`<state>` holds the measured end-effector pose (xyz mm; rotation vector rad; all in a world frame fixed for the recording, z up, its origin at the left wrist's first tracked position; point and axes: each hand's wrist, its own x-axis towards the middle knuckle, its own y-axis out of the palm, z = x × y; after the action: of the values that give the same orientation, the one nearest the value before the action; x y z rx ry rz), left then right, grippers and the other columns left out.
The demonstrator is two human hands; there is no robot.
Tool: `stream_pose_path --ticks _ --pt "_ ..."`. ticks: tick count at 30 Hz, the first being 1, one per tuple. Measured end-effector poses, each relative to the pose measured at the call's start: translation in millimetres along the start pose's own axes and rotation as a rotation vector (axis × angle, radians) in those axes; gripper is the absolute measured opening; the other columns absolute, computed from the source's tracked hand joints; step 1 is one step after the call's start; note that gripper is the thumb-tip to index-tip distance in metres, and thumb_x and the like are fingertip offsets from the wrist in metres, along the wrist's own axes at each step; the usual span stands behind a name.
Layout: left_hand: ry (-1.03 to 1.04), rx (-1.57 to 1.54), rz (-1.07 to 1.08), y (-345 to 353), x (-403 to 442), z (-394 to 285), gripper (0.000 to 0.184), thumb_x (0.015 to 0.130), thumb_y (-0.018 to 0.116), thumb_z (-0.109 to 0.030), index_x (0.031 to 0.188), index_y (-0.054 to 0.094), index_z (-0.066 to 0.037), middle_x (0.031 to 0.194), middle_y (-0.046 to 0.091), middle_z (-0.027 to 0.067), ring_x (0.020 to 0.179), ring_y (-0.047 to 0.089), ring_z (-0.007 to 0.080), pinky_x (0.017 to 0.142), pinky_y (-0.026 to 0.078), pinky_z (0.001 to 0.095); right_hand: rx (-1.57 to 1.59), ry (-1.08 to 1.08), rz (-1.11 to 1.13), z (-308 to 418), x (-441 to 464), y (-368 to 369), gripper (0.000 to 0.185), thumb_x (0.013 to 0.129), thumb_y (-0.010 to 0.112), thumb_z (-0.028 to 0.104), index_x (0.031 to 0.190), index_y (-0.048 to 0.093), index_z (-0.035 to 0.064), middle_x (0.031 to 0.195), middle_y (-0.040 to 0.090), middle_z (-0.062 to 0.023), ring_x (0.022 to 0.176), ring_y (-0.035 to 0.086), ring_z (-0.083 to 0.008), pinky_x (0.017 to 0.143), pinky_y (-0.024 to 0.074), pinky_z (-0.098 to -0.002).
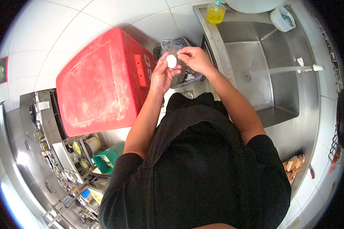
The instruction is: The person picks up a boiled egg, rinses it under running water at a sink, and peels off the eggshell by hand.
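You wear a solid black top against white wall tiles ruled in a grid of thin grey lines. Before you, an oval item shows plain white. To your left, a bright red box, blotched with paler scuffs, carries white lettering; the tub is green. To your right, yellow liquid glows beneath a pale teal pump, beside a silver-grey sink.

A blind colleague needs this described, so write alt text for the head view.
A person's left hand holds a white egg above a bag-lined bin, the right hand close beside it. A large red container stands left; water runs into a steel sink at right.
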<state>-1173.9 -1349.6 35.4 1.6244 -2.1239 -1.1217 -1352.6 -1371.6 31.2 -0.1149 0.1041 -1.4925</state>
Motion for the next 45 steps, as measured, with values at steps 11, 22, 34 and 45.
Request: stream_pose_path --ticks 11,22,34,45 --pt "-0.026 0.079 0.020 -4 -6 3 0.040 0.103 0.038 -0.021 0.136 0.035 0.001 0.109 0.060 0.0159 0.082 0.065 0.0251 0.069 0.057 0.0337 -0.020 0.044 0.042 -5 -3 12 0.016 0.081 0.068 0.015 0.089 0.073 0.0020 0.073 0.069 -0.0115 0.060 0.063 -0.0155 0.058 0.0500 -0.0310" --pt "-0.057 0.035 0.006 -7 -10 8 0.034 0.103 0.038 -0.025 0.130 0.040 -0.004 0.113 0.060 0.0202 0.084 0.062 0.0237 0.072 0.053 0.0331 -0.183 -0.007 -0.145 -27 -3 1 0.015 0.082 0.064 0.012 0.092 0.071 0.0037 0.081 0.070 -0.0142 0.068 0.067 -0.0222 0.063 0.0512 -0.0331" --pt "-0.086 0.121 0.043 -5 -8 9 0.039 0.101 0.043 -0.024 0.131 0.044 0.001 0.099 0.061 0.0107 0.077 0.062 0.0202 0.064 0.052 0.0299 -0.275 -0.314 0.128 15 -5 -3 0.014 0.085 0.061 0.012 0.091 0.067 0.0006 0.080 0.066 -0.0142 0.072 0.064 -0.0258 0.067 0.0495 -0.0359" --pt "-0.043 0.124 0.011 -5 -8 7 0.035 0.100 0.044 -0.021 0.131 0.043 -0.004 0.111 0.061 0.0129 0.088 0.063 0.0216 0.075 0.053 0.0320 0.061 0.078 -0.018 -23 -2 -1 0.014 0.086 0.062 0.013 0.086 0.067 -0.0001 0.070 0.065 -0.0091 0.059 0.060 -0.0148 0.054 0.0486 -0.0311"
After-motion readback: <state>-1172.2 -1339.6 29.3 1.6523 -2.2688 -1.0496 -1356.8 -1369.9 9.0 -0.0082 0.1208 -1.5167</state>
